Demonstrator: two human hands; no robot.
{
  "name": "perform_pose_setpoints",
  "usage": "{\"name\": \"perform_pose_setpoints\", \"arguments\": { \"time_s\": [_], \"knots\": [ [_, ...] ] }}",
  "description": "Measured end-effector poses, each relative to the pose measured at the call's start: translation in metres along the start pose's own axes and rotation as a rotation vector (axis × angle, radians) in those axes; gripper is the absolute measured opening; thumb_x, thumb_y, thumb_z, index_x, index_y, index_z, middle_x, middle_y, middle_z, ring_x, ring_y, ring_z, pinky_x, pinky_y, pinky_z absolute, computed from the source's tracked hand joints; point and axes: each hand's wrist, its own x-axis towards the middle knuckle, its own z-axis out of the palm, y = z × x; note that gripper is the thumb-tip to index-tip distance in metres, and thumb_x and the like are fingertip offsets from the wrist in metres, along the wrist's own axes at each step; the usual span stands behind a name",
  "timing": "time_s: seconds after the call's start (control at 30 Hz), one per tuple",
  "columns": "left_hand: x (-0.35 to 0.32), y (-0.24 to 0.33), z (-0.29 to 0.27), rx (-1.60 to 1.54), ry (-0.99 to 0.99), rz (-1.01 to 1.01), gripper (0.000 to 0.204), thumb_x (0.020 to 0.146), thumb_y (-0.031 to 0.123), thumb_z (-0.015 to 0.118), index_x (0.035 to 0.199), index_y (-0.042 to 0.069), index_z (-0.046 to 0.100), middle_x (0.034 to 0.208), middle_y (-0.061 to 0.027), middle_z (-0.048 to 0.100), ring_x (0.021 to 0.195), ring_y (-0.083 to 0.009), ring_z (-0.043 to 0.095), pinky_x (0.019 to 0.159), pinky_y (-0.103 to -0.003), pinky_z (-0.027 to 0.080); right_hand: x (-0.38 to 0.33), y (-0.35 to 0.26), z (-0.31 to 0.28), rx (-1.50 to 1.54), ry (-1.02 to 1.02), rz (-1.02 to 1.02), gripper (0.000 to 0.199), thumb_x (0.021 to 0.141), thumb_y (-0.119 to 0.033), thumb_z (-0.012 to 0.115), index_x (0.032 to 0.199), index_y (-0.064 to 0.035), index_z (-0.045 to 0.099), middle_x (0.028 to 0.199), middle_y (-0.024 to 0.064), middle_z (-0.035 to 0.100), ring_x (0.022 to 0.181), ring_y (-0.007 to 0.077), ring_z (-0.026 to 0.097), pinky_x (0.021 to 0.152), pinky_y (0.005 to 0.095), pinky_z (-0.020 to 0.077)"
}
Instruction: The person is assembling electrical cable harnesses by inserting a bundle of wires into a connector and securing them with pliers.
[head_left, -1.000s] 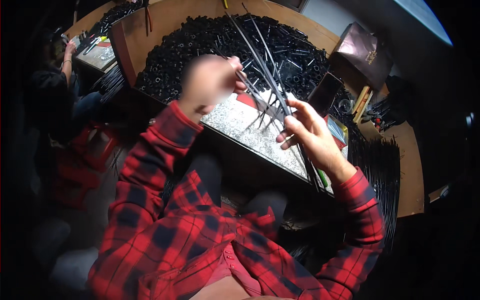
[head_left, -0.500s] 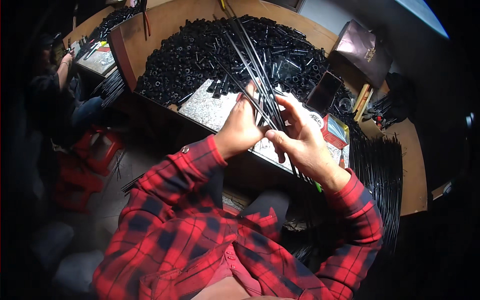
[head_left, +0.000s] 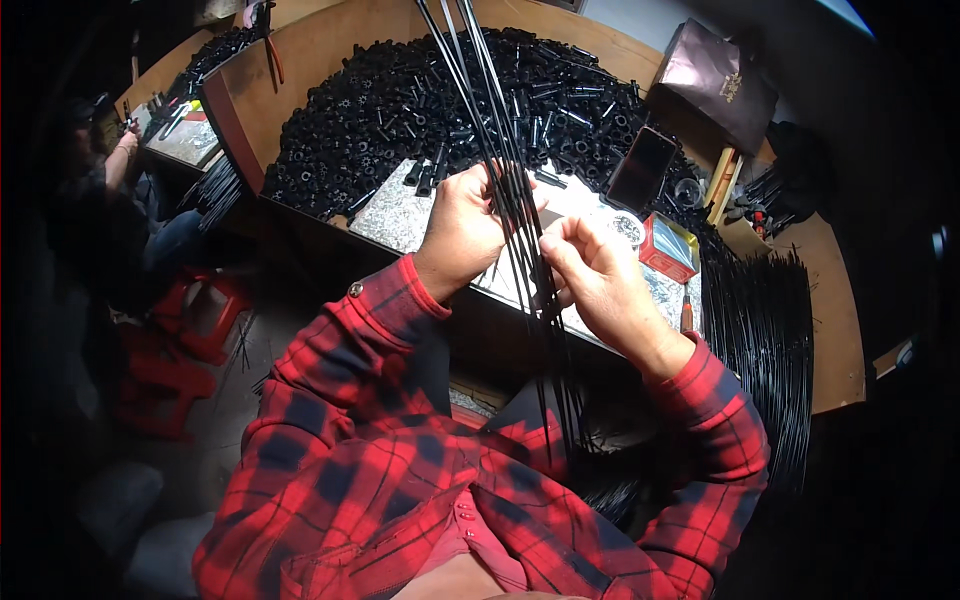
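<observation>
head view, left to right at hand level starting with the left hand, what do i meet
Left hand, held rods, right hand, red box, rod bundle.

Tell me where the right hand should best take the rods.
Likely the stretch of rods just below the left hand, coming from the right: they are long, thin and bunched there, with the right hand close on that side.
</observation>
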Motion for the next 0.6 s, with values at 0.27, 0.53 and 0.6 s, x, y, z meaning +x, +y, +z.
{"name": "perform_pose_setpoints", "arguments": {
  "time_s": [0.27, 0.53, 0.6],
  "knots": [
    [0.002, -0.009, -0.009, -0.050, -0.021, -0.001, 0.014, 0.077, 0.002, 0.068, 0.090, 0.000, 0.061, 0.083, -0.0039, 0.065, 0.075, -0.0084, 0.060, 0.070, -0.023, 0.051, 0.015, -0.013, -0.012, -0.074, 0.193, -0.212, 0.014, 0.092, -0.016, 0.049, 0.088, -0.0028, 0.054, 0.069, 0.0005, 0.053, 0.056, 0.0066, 0.051, 0.048, 0.0189, 0.0426],
    [0.010, -0.002, -0.036, 0.003, -0.051, -0.002, 0.010, 0.078, 0.005, 0.068, 0.083, -0.002, 0.064, 0.077, -0.0028, 0.065, 0.072, -0.0076, 0.059, 0.067, -0.023, 0.049, 0.026, -0.017, -0.177, -0.142, 0.789, -0.184, 0.015, 0.088, -0.022, 0.054, 0.091, -0.0084, 0.060, 0.068, -0.0064, 0.050, 0.051, 0.0007, 0.042, 0.041, 0.0161, 0.0313],
    [0.012, -0.007, -0.044, -0.034, -0.059, 0.001, 0.008, 0.079, 0.004, 0.067, 0.084, -0.002, 0.065, 0.077, -0.0026, 0.065, 0.071, -0.0071, 0.059, 0.067, -0.023, 0.049, 0.015, 0.022, -0.235, -0.084, 1.031, -0.200, 0.019, 0.089, -0.024, 0.054, 0.097, -0.0071, 0.059, 0.069, -0.0061, 0.050, 0.050, 0.0002, 0.042, 0.039, 0.0151, 0.0297]
  ]
}}
